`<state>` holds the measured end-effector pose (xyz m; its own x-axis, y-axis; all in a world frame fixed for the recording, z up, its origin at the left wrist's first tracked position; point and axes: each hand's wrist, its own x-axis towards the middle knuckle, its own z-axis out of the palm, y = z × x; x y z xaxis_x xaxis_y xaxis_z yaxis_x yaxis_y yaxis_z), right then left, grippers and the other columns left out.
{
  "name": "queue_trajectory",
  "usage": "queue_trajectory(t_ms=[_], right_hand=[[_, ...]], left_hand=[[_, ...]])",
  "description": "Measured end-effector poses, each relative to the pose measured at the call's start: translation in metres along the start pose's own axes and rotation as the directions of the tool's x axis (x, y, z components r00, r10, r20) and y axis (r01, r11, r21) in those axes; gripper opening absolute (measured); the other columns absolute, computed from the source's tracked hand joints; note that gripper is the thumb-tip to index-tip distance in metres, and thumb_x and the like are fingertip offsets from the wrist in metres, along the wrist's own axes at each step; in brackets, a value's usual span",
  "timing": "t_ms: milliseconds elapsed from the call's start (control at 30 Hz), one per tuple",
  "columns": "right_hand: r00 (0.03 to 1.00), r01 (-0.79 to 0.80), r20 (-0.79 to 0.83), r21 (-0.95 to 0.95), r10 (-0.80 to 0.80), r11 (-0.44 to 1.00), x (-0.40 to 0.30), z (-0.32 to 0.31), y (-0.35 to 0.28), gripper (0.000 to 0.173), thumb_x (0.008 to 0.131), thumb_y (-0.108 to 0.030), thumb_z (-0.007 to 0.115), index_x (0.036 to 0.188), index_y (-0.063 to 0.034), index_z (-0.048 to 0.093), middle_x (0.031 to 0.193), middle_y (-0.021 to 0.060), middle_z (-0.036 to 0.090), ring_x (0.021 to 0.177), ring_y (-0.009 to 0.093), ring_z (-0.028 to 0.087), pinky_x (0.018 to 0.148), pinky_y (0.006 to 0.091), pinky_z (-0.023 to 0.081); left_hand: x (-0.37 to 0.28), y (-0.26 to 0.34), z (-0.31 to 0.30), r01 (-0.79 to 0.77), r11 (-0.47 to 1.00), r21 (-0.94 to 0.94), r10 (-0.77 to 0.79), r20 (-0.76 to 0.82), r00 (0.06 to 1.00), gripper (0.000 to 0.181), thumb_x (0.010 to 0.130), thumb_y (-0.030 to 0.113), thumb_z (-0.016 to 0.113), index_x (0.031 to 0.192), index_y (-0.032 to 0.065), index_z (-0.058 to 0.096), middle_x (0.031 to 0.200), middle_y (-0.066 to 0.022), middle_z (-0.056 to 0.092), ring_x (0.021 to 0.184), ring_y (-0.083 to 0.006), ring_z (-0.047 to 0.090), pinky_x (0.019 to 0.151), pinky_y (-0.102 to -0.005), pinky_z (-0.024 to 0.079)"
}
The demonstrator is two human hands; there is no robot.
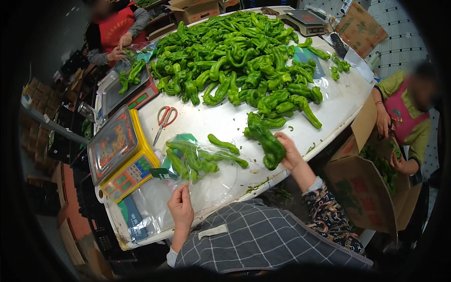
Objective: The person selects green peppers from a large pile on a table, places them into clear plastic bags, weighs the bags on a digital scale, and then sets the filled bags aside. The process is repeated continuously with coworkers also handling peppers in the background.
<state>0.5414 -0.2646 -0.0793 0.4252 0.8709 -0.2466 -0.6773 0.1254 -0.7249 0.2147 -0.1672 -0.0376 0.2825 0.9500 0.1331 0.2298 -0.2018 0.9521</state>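
Observation:
My left hand (181,204) pinches the edge of a clear plastic bag (225,176) that lies on the white table. Several long green peppers (192,158) are inside the bag, near its printed green part. To the right, my right hand (289,153) holds a large, wrinkled green pepper (266,141) above the table's near edge. Beyond both hands rises a big heap of green peppers (225,63). Red-handled scissors (165,121) lie between the heap and a yellow weighing scale (141,158). One loose pepper (223,143) is at the bag's far side, partly beside the film.
A red scale (148,92) bearing peppers stands at the left, near a co-worker in a red apron (114,30). Another scale (306,21) is at the far right. A second co-worker (405,105) handles greens over a cardboard box (363,187). Flat bags (132,218) lie at the near left corner.

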Motion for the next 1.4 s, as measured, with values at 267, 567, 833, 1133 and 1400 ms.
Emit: queue_trajectory(t_ms=[267,567,833,1133,1400], right_hand=[[0.911,-0.355,0.346,0.387,0.223,0.851,-0.021,0.06,0.044,0.048,0.086,-0.034,0.044,0.127,-0.0109,0.038,0.117,0.0155,0.05,0.102,0.027,0.053,0.079,0.043,0.048],[0.828,-0.371,0.48,0.084,0.289,0.925,-0.027,0.083,0.028,0.063,0.073,-0.016,0.055,0.131,-0.0052,0.032,0.118,0.0161,0.049,0.102,0.028,0.052,0.081,0.0394,0.047],[0.808,-0.415,0.303,-0.317,0.506,0.853,-0.02,0.116,0.069,0.048,0.076,-0.007,0.054,0.123,-0.0039,0.043,0.096,0.0077,0.056,0.084,0.012,0.054,0.071,0.0237,0.044],[0.832,0.506,0.554,-0.784,0.038,0.36,0.049,0.161,0.12,0.052,0.077,-0.018,0.056,0.123,-0.0012,0.039,0.12,0.0238,0.044,0.111,0.033,0.044,0.092,0.0371,0.036],[0.565,0.566,0.714,-0.7,0.413,0.436,0.02,0.134,0.038,0.039,0.079,-0.019,0.06,0.113,-0.0033,0.052,0.105,0.015,0.057,0.094,0.025,0.055,0.082,0.0348,0.044]], left_hand=[[0.0,0.001,-0.003,0.019,1.0,0.012,-0.019,-0.011,1.0,0.016,0.087,0.009,0.052,0.094,-0.0027,0.06,0.062,0.0048,0.046,0.056,-0.0024,0.036,0.048,-0.0185,0.028],[0.015,0.001,-0.002,-0.039,0.999,-0.007,0.039,-0.037,0.999,0.016,0.087,0.009,0.052,0.094,-0.0024,0.06,0.065,0.0047,0.049,0.056,-0.0019,0.037,0.049,-0.0181,0.029],[0.014,0.006,0.004,-0.067,0.998,-0.015,0.068,0.017,0.998,0.015,0.086,0.007,0.053,0.095,-0.001,0.061,0.063,0.0037,0.049,0.056,-0.0025,0.039,0.048,-0.0182,0.031],[0.0,0.016,0.006,-0.202,0.97,0.136,0.189,0.106,0.976,0.013,0.083,0.002,0.053,0.093,0.0,0.062,0.06,-0.006,0.054,0.051,-0.0084,0.047,0.048,-0.0234,0.037],[0.003,0.011,0.003,-0.086,0.994,0.069,0.083,0.043,0.996,0.012,0.085,0.005,0.052,0.092,-0.0005,0.061,0.057,0.0023,0.045,0.051,-0.004,0.037,0.045,-0.0206,0.028]])
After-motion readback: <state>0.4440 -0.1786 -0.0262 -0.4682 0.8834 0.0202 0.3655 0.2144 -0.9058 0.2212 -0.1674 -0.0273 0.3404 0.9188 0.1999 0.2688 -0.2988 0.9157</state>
